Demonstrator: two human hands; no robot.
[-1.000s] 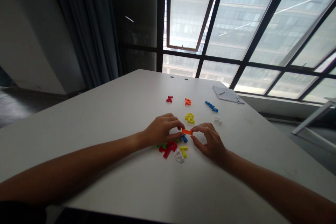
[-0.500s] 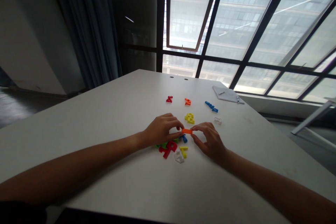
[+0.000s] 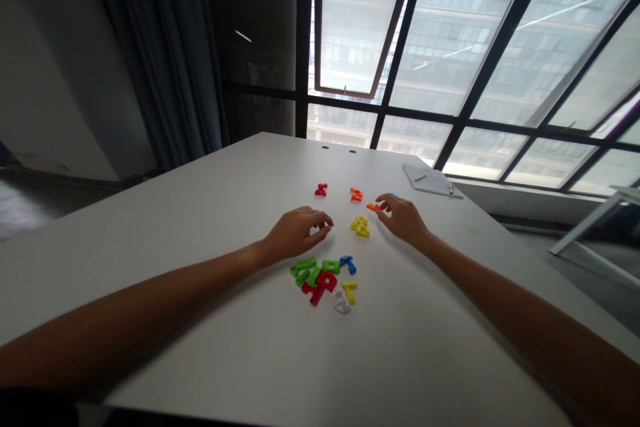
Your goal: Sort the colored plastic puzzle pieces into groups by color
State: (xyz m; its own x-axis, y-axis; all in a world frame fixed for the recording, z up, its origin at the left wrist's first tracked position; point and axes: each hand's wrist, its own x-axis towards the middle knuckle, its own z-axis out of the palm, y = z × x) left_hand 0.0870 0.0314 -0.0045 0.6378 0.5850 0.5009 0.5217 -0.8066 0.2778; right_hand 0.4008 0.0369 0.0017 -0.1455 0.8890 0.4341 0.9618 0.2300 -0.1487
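Observation:
My right hand (image 3: 403, 219) pinches a small orange plastic piece (image 3: 373, 207) between thumb and fingertips, at the far side of the table. Just left of it lies another orange piece (image 3: 356, 195), and nearer to me a yellow cluster (image 3: 360, 227). My left hand (image 3: 299, 233) hovers over the table holding nothing, thumb and fingers curved but apart. Below it is a loose pile with green pieces (image 3: 306, 263), red pieces (image 3: 326, 280), a blue piece (image 3: 349, 264), a yellow piece (image 3: 350, 292) and a white piece (image 3: 341, 303). The blue chain is mostly hidden behind my right hand.
The pieces lie on a white table (image 3: 210, 213). A red piece (image 3: 321, 190) sits farther back, left of the orange one. Paper sheets (image 3: 434, 181) with pens rest at the far right corner. Windows rise beyond the table, and a white frame (image 3: 587, 223) stands at right.
My left hand has let go of the orange piece and drawn back left. My right hand has carried it away from me, beside the other orange piece. More of the green pieces now shows.

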